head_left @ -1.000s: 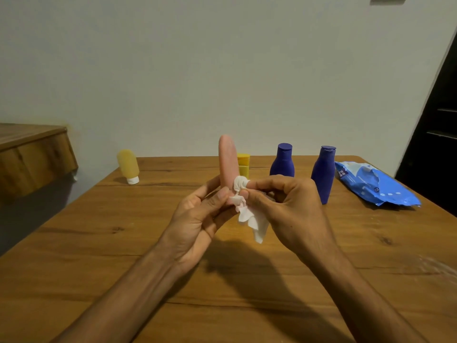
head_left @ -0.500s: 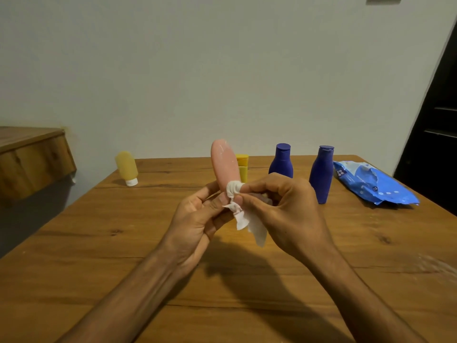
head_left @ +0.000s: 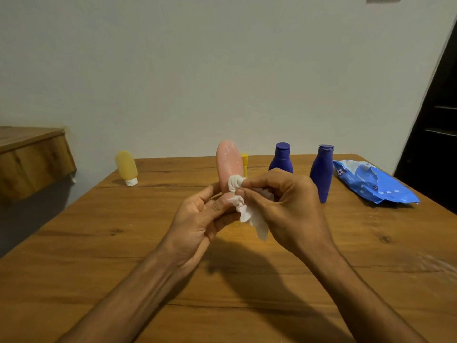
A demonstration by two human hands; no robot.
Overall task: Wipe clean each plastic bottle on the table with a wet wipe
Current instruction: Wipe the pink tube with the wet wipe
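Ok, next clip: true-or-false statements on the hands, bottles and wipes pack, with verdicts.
The left hand holds the pink bottle by its lower end. True.
The right hand presses a wet wipe against the pink bottle. True.
The near blue bottle and the far blue bottle lie on their sides. False: both stand upright.
The wipes pack lies on the table's left side. False: it lies on the right.
The pale yellow bottle at left stands on its white cap. True.

The light was dim and warm and came from ahead and above: the left hand (head_left: 197, 219) and right hand (head_left: 291, 206) threw a broad, soft-edged shadow toward the camera on the table (head_left: 99, 268). Pale glints showed on the pink bottle (head_left: 228, 162). Detail was soft throughout, and the dark door (head_left: 442, 107) leaned at the right edge.
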